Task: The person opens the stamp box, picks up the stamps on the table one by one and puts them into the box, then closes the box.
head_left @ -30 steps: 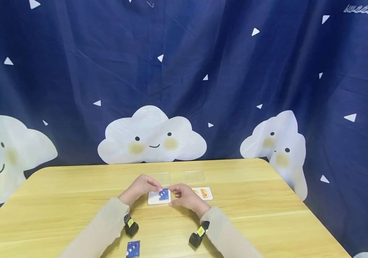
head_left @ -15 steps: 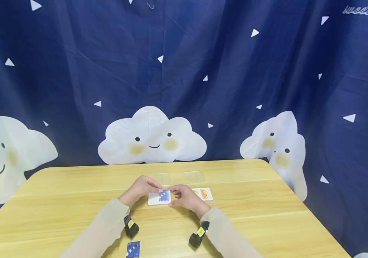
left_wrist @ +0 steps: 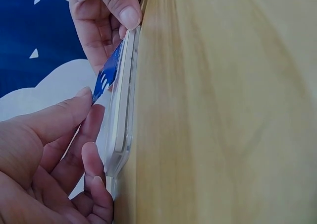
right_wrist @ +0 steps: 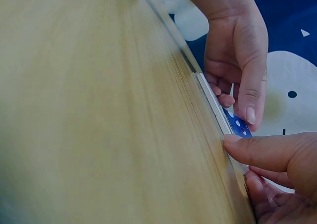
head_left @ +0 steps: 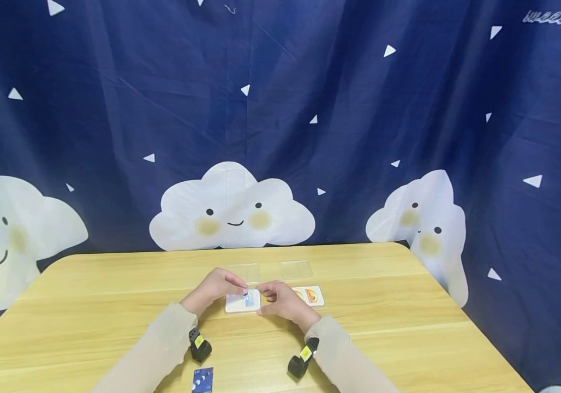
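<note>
Blue card [left_wrist: 110,73]: tilted over the right half of the white block [head_left: 234,303], its left end raised and its other end low against the block; from above, glare washes out the print.
White block: flat on the desk [head_left: 113,305], around mid-width and nearer the far edge than the near one, with a clear case [left_wrist: 115,160] around its side.
Left hand [head_left: 220,283]: thumb and finger closed in a pinch on the card's raised corner, the other fingers bent beside the block.
Right hand [head_left: 282,299]: parted just enough to grip across the block's right end, thumb at the near corner, forefinger by the far one.
Card handling: best done, I judge, with a light pinch, the card's sides squared to the block's, and the tilt changed slowly so the thin corner does not crease.
Block steadying: a firm right grip matters; if it loosened, the block could probably skid.
Lifting or laying: cannot tell.
Toward the near edge: a second blue card [head_left: 203,380], left of centre.
Right of the block: an orange-pictured block [head_left: 314,295].
Along the far edge: a left clear plate [head_left: 244,271] and a right clear plate [head_left: 297,269].
</note>
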Available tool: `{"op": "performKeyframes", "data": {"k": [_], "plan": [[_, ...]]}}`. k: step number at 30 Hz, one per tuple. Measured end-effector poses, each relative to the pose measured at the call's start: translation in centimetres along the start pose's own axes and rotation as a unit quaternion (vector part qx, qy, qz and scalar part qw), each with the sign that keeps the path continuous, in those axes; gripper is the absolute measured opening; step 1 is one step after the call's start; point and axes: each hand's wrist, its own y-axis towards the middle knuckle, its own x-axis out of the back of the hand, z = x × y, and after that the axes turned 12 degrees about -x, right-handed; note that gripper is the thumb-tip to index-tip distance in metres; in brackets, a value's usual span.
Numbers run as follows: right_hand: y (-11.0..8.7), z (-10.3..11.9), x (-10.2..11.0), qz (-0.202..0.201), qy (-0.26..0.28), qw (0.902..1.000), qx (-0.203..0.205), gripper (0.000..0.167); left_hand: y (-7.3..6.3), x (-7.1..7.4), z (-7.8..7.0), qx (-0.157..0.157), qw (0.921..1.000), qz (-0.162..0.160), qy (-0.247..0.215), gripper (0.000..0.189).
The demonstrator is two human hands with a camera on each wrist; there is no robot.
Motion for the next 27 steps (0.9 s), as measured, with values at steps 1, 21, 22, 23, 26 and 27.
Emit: {"op": "performKeyframes", "data": {"k": [1,21,22,23,26,27], "plan": [[0.05,-0.05,-0.02,-0.001,-0.003,1.0000,-0.002,0.051,-0.03,-0.01,-0.03,0.002,1.0000,0.000,0.001,0.009],[0.22,-0.01,-0.02,-0.009,-0.016,0.9997,-0.016,0.049,-0.28,0.22,-0.13,-0.018,0.9997,0.007,0.016,0.010],[0.23,-0.02,-0.03,-0.009,-0.016,0.9997,-0.018,0.049,-0.28,0.25,-0.11,-0.019,0.9997,0.009,0.015,0.010],[0.23,-0.04,-0.04,-0.009,-0.017,0.9997,-0.018,0.049,-0.27,0.28,-0.11,-0.019,0.9997,0.011,0.014,0.011],[0.23,-0.05,-0.06,-0.009,-0.018,0.9996,-0.020,0.049,-0.30,0.45,-0.05,-0.017,0.9996,0.014,0.017,0.011],[0.23,-0.05,-0.09,-0.008,-0.017,0.9996,-0.021,0.049,-0.32,0.53,-0.01,-0.016,0.9996,0.014,0.018,0.011]]}}
